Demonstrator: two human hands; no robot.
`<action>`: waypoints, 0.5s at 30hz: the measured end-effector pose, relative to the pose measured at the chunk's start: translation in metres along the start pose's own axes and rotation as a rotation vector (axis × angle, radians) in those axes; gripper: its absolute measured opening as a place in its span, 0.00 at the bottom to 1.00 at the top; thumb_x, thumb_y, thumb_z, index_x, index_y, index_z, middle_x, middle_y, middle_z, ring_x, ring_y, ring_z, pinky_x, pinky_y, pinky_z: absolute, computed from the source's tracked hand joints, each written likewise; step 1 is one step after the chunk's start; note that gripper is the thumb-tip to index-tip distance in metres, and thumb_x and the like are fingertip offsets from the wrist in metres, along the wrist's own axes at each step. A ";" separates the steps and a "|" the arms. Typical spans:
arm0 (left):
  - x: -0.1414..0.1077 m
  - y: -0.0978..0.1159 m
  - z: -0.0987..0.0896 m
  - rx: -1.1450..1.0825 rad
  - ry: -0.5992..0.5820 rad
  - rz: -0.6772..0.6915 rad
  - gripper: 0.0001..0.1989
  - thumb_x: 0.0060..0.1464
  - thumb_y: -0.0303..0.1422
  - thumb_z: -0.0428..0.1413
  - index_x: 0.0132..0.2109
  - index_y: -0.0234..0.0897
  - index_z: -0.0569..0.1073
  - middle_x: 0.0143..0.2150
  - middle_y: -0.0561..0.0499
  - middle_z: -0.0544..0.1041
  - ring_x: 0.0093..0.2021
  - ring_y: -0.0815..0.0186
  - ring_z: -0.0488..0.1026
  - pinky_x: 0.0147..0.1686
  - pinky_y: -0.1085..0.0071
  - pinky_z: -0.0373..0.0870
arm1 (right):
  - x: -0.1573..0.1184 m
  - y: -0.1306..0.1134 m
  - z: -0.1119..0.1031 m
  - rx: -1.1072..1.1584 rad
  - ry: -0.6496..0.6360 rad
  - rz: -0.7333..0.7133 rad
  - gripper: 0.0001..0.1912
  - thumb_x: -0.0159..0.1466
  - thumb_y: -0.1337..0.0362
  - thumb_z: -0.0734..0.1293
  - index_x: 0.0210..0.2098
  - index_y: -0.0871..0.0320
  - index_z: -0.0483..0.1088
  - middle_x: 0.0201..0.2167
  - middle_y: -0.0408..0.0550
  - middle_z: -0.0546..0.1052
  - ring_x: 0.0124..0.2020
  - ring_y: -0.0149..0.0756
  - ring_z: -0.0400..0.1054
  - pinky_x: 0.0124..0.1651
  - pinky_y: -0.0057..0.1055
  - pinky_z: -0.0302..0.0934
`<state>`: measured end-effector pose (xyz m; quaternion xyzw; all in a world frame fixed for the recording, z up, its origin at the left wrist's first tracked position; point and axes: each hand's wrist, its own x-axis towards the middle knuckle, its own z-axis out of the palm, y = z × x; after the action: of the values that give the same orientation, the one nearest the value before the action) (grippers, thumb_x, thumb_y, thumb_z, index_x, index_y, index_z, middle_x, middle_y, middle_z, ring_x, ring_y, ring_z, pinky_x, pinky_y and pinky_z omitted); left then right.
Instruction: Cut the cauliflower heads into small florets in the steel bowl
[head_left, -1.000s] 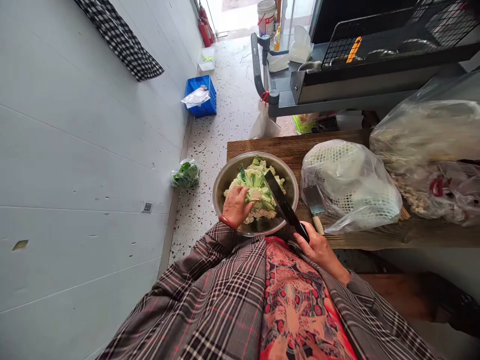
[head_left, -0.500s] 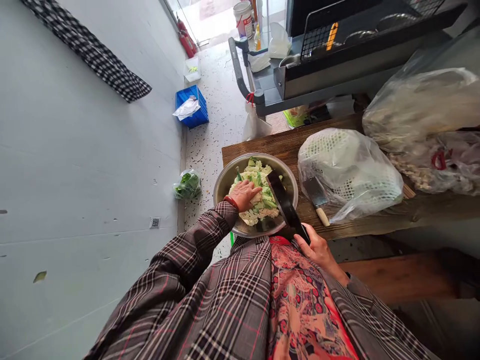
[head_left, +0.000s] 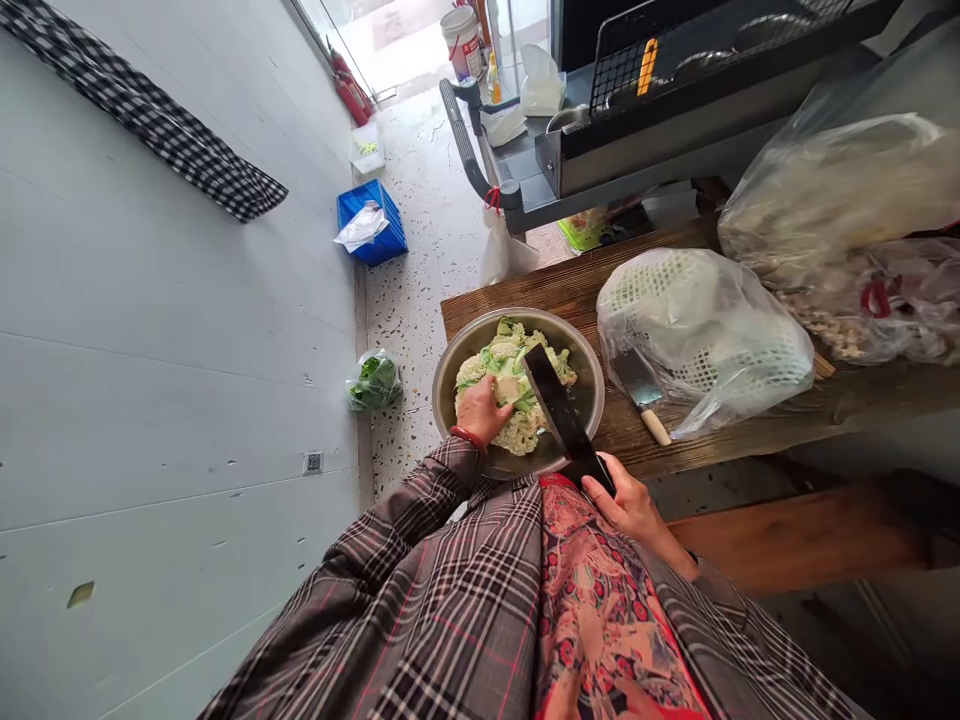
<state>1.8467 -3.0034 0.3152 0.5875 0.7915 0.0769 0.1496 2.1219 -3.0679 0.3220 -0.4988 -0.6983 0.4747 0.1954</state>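
Note:
A steel bowl stands at the left end of the wooden table, holding pale cauliflower with green leaves. My left hand, a red bracelet at its wrist, is curled round the cauliflower at the bowl's left side. The dark knife reaches from my right hand up over the bowl, its blade at the cauliflower's right. My right hand is wrapped round the knife's handle at the table's front edge.
Right of the bowl, a cleaver with a wooden handle lies beside a bagged white basket. More plastic bags fill the table's right. A cart stands behind. On the floor are a blue crate and bagged greens.
My left hand has gone from lying spread on the cauliflower to curling round it, a little lower and to the left. The cauliflower has turned. The knife has shifted slightly left in the view.

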 end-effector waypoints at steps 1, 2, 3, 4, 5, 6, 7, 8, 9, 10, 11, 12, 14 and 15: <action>-0.001 -0.001 0.003 -0.012 -0.017 0.014 0.23 0.47 0.36 0.61 0.50 0.35 0.68 0.39 0.45 0.77 0.42 0.55 0.73 0.43 0.63 0.68 | 0.001 -0.002 0.001 -0.003 -0.015 0.000 0.21 0.66 0.52 0.56 0.52 0.57 0.64 0.39 0.50 0.78 0.36 0.40 0.75 0.38 0.30 0.67; -0.002 -0.002 0.004 -0.017 -0.018 0.032 0.23 0.47 0.36 0.61 0.50 0.35 0.68 0.39 0.45 0.77 0.42 0.56 0.73 0.44 0.63 0.67 | 0.001 -0.004 0.001 -0.008 -0.028 -0.003 0.21 0.67 0.52 0.56 0.52 0.57 0.64 0.39 0.50 0.78 0.37 0.40 0.75 0.39 0.30 0.67; -0.002 -0.003 0.005 -0.017 -0.011 0.049 0.23 0.47 0.36 0.61 0.51 0.35 0.68 0.39 0.45 0.77 0.43 0.56 0.73 0.44 0.63 0.67 | 0.002 -0.007 0.000 -0.016 -0.036 -0.006 0.20 0.67 0.52 0.56 0.52 0.58 0.64 0.40 0.51 0.78 0.38 0.40 0.75 0.39 0.30 0.67; -0.003 -0.005 0.006 -0.017 -0.005 0.063 0.24 0.47 0.36 0.61 0.51 0.35 0.68 0.39 0.45 0.76 0.43 0.56 0.73 0.45 0.63 0.67 | 0.003 -0.011 -0.002 -0.025 -0.041 -0.011 0.20 0.67 0.52 0.56 0.53 0.58 0.64 0.41 0.51 0.78 0.39 0.40 0.75 0.41 0.31 0.67; -0.003 -0.006 0.007 -0.018 0.002 0.072 0.24 0.46 0.35 0.61 0.51 0.35 0.68 0.39 0.45 0.76 0.44 0.56 0.73 0.46 0.63 0.67 | 0.004 -0.015 -0.006 -0.032 -0.042 -0.017 0.21 0.67 0.52 0.56 0.53 0.57 0.63 0.42 0.51 0.78 0.40 0.41 0.74 0.42 0.31 0.66; -0.003 -0.008 0.007 -0.021 0.010 0.077 0.24 0.46 0.35 0.61 0.51 0.34 0.68 0.39 0.45 0.76 0.44 0.56 0.72 0.46 0.63 0.67 | 0.005 -0.021 -0.011 -0.038 -0.037 -0.022 0.21 0.67 0.52 0.57 0.54 0.57 0.63 0.43 0.52 0.77 0.41 0.41 0.74 0.43 0.32 0.66; -0.004 -0.010 0.008 -0.027 0.015 0.081 0.24 0.46 0.35 0.61 0.51 0.35 0.68 0.40 0.45 0.76 0.44 0.56 0.72 0.46 0.63 0.67 | 0.006 -0.026 -0.015 -0.041 -0.029 -0.026 0.21 0.67 0.52 0.57 0.55 0.57 0.62 0.44 0.53 0.77 0.43 0.42 0.74 0.44 0.33 0.66; -0.004 -0.012 0.009 -0.034 0.020 0.083 0.24 0.46 0.35 0.61 0.51 0.35 0.67 0.40 0.45 0.76 0.44 0.56 0.72 0.46 0.63 0.67 | 0.008 -0.031 -0.020 -0.043 -0.015 -0.026 0.22 0.67 0.52 0.57 0.56 0.57 0.61 0.45 0.54 0.76 0.44 0.43 0.73 0.45 0.34 0.66; -0.005 -0.013 0.010 -0.039 0.024 0.083 0.25 0.46 0.36 0.61 0.52 0.35 0.67 0.40 0.45 0.76 0.44 0.56 0.72 0.46 0.63 0.67 | 0.011 -0.035 -0.023 -0.044 0.005 -0.023 0.23 0.67 0.52 0.57 0.56 0.58 0.60 0.45 0.55 0.76 0.44 0.44 0.73 0.45 0.35 0.65; -0.006 -0.014 0.011 -0.043 0.029 0.082 0.25 0.46 0.36 0.61 0.52 0.36 0.67 0.41 0.45 0.76 0.44 0.57 0.72 0.46 0.63 0.67 | 0.014 -0.037 -0.026 -0.045 0.024 -0.017 0.23 0.67 0.52 0.57 0.57 0.58 0.59 0.44 0.55 0.77 0.44 0.44 0.73 0.45 0.35 0.65; -0.006 -0.015 0.012 -0.047 0.032 0.083 0.25 0.47 0.36 0.61 0.52 0.36 0.67 0.41 0.46 0.76 0.45 0.57 0.72 0.46 0.63 0.67 | 0.017 -0.037 -0.026 -0.048 0.030 -0.015 0.23 0.67 0.53 0.57 0.58 0.58 0.58 0.42 0.56 0.77 0.43 0.44 0.73 0.44 0.35 0.66; -0.007 -0.016 0.013 -0.050 0.034 0.085 0.25 0.47 0.36 0.61 0.53 0.37 0.66 0.42 0.46 0.76 0.45 0.57 0.72 0.47 0.63 0.67 | 0.021 -0.035 -0.025 -0.058 0.014 -0.019 0.23 0.67 0.53 0.57 0.57 0.58 0.58 0.41 0.55 0.77 0.41 0.44 0.74 0.43 0.35 0.66; -0.008 -0.018 0.015 -0.052 0.028 0.094 0.26 0.47 0.36 0.60 0.54 0.37 0.66 0.43 0.45 0.76 0.46 0.57 0.71 0.48 0.62 0.66 | 0.029 -0.026 -0.020 -0.106 -0.072 -0.042 0.20 0.67 0.53 0.56 0.54 0.58 0.61 0.39 0.54 0.77 0.39 0.44 0.73 0.42 0.36 0.65; -0.009 -0.018 0.016 -0.052 0.025 0.099 0.26 0.47 0.36 0.60 0.54 0.36 0.66 0.43 0.45 0.76 0.46 0.56 0.71 0.49 0.62 0.66 | 0.033 -0.020 -0.018 -0.139 -0.128 -0.056 0.19 0.67 0.53 0.56 0.52 0.58 0.62 0.38 0.53 0.77 0.39 0.44 0.73 0.42 0.36 0.65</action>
<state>1.8377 -3.0184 0.2963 0.6211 0.7609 0.1120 0.1508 2.1107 -3.0318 0.3412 -0.4602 -0.7544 0.4503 0.1283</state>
